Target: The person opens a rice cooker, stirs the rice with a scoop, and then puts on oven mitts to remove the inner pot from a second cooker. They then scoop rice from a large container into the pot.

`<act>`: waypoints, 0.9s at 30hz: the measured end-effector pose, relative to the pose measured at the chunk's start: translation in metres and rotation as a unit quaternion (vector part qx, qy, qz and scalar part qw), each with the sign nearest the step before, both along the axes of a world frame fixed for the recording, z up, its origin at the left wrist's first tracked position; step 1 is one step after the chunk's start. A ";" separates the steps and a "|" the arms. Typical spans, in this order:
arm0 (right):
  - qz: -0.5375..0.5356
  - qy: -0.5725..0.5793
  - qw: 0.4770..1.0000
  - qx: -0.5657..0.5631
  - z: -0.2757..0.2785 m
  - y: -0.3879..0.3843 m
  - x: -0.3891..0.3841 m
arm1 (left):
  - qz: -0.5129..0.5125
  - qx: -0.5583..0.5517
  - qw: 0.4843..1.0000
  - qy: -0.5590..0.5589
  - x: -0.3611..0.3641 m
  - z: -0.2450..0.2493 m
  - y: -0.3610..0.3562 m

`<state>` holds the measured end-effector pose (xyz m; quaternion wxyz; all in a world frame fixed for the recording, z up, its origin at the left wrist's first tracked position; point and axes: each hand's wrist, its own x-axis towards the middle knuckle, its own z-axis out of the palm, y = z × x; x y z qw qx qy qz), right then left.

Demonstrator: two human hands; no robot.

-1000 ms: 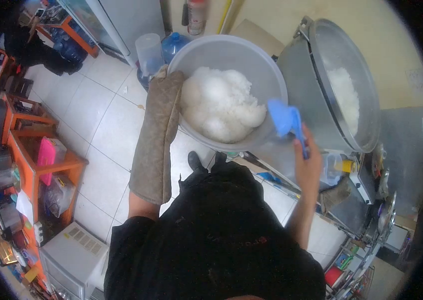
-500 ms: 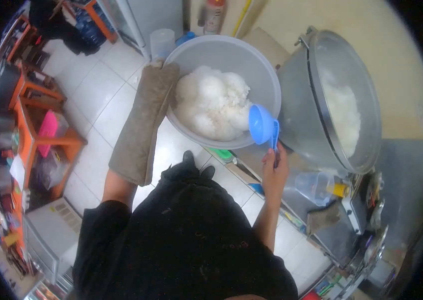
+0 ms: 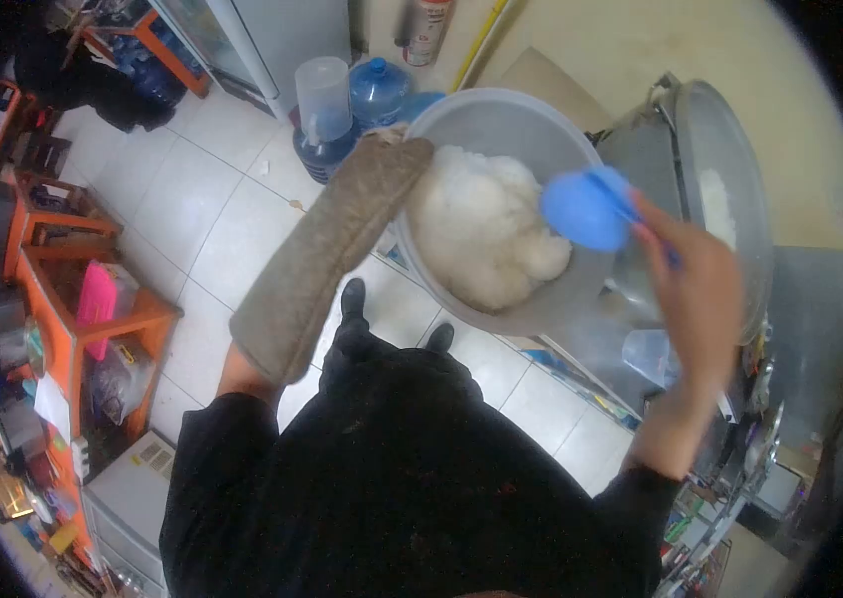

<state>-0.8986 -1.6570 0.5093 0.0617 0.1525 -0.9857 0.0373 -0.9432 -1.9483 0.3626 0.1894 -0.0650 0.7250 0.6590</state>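
My left hand, hidden in a long, stained oven mitt [image 3: 327, 264], grips the left rim of a large grey plastic basin [image 3: 531, 110]. A big clumped mound of cooked white rice [image 3: 486, 224] lies in the basin. My right hand [image 3: 696, 279], smeared by motion, is closed round the handle of a blue plastic dipper [image 3: 586, 209]. The dipper is over the basin's right side, its rounded back towards me; what is inside it is hidden. Right of the basin, a large metal pot [image 3: 641, 149] leans on its side, with white rice [image 3: 717, 207] inside.
Blue water jugs [image 3: 382, 90] and a clear plastic jug [image 3: 324, 95] stand behind the basin. A clear container [image 3: 649, 357] sits on the metal counter [image 3: 810, 349] at right. Orange shelving [image 3: 73, 329] lines the left, beyond the tiled floor [image 3: 227, 219].
My right hand has raised the dipper and turned it over, bringing it closer to me. The view has shifted, and the mitt stays at the basin's rim.
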 end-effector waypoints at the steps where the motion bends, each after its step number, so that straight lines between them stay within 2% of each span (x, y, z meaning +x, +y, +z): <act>1: 0.037 -0.021 0.998 0.055 -0.037 -0.021 -0.026 | 0.004 -0.005 1.000 0.015 -0.007 -0.009 -0.005; 2: 0.073 -0.042 0.991 0.108 -0.106 -0.038 -0.056 | 0.008 -0.012 0.999 0.031 -0.013 -0.019 -0.011; 3: 0.097 -0.085 0.972 0.198 -0.201 -0.050 -0.081 | 0.010 -0.021 0.999 0.048 -0.019 -0.027 -0.015; 4: 0.091 -0.105 0.975 0.176 -0.255 -0.065 -0.082 | 0.009 -0.030 0.997 0.065 -0.023 -0.036 -0.017; 6: 0.006 -0.108 0.989 0.100 -0.290 -0.086 -0.090 | 0.010 -0.041 0.995 0.089 -0.024 -0.036 -0.019; 7: -0.007 -0.123 0.987 0.102 -0.290 -0.086 -0.080 | 0.006 -0.044 0.995 0.092 -0.020 -0.031 -0.020; 9: 0.026 -0.153 0.983 0.101 -0.249 -0.082 -0.080 | 0.059 0.064 0.996 -0.014 -0.010 0.018 -0.020; 12: -0.023 -0.182 0.975 0.125 -0.192 -0.085 -0.080 | 0.035 0.037 0.999 0.011 -0.019 0.009 -0.023; 14: -0.068 -0.171 0.968 0.172 -0.122 -0.095 -0.079 | 0.021 0.024 0.999 0.029 -0.027 -0.001 -0.026; 17: -0.077 -0.140 0.974 0.158 -0.067 -0.087 -0.086 | 0.009 0.012 0.999 0.034 -0.026 -0.006 -0.027; 18: -0.040 -0.128 0.982 0.130 -0.097 -0.077 -0.097 | 0.005 0.011 0.999 0.035 -0.026 -0.007 -0.027; 19: -0.001 -0.114 0.988 0.104 -0.150 -0.063 -0.111 | 0.003 0.007 0.999 0.038 -0.028 -0.009 -0.028; 20: -0.024 -0.123 0.979 0.163 -0.217 -0.071 -0.115 | -0.003 0.004 0.999 0.042 -0.030 -0.013 -0.029; 22: -0.043 -0.127 0.972 0.193 -0.268 -0.089 -0.113 | -0.022 -0.013 0.998 0.061 -0.038 -0.030 -0.033; 24: -0.034 -0.130 0.977 0.166 -0.267 -0.087 -0.115 | -0.042 -0.040 0.995 0.076 -0.037 -0.047 -0.038; 25: -0.042 -0.175 0.971 0.158 -0.259 -0.073 -0.111 | -0.032 -0.023 0.997 0.072 -0.035 -0.046 -0.036; 27: -0.049 -0.175 0.970 0.161 -0.215 -0.072 -0.128 | -0.011 -0.004 0.998 0.069 -0.034 -0.031 -0.034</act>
